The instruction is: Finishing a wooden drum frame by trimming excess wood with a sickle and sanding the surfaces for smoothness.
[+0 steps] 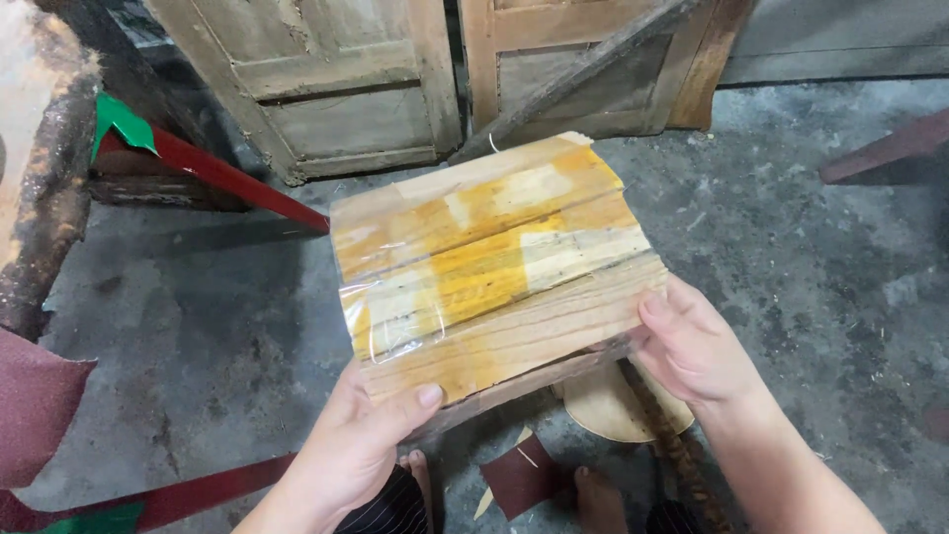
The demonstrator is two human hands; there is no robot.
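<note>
Floor: grey concrete floor [791, 257] fills most of the frame beneath you.
Doors: weathered wooden door panels [346, 89] lean along the top of the frame.
Board: your wooden board [494, 267], streaked yellow and partly wrapped in clear film, sits at the centre of the frame, held above the floor and tilted.
Red bar: a red bar [227, 178] slants at upper left, behind the board.
Left hand: your left hand [361, 440] grips the board's lower edge, thumb pressed on top.
Right hand: your right hand [692, 346] clasps the board's right-hand edge, fingers curled round it.
Sandpaper: a dark red sandpaper scrap [524, 480] lies on the floor at bottom centre.
</note>
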